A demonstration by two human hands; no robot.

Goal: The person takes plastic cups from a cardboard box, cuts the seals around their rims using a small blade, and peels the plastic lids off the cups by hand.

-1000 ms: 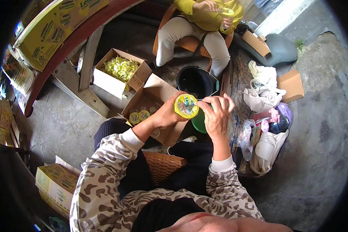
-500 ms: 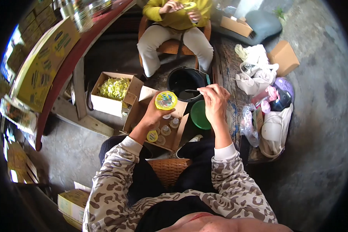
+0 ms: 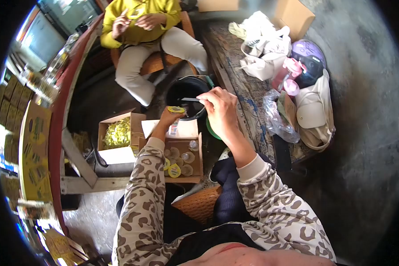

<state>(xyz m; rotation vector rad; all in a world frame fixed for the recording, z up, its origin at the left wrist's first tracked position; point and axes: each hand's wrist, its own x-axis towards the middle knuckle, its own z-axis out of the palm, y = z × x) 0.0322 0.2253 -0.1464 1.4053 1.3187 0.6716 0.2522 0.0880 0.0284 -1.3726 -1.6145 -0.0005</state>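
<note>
My left hand is wrapped round a plastic cup with a yellow printed lid, tipped at the near left rim of a black bucket. Between thumb and fingers of my right hand is a thin flat blade-like strip, its free end over the bucket and apart from the cup. Below my hands stands an open cardboard box holding several clear cups. Among them a yellow-lidded cup shows. What lies deep in the bucket is too dark to make out.
A carton of yellow strips stands at left, near a table leg. Part of a green basin shows behind my right wrist. Bags, a helmet and a cap lie on the right bench. Opposite sits a person in yellow.
The view has swung, shifting the surroundings left. The cup in my left hand has gone from lid facing me to tipped at the bucket. My right hand still holds the strip, now over the bucket.
</note>
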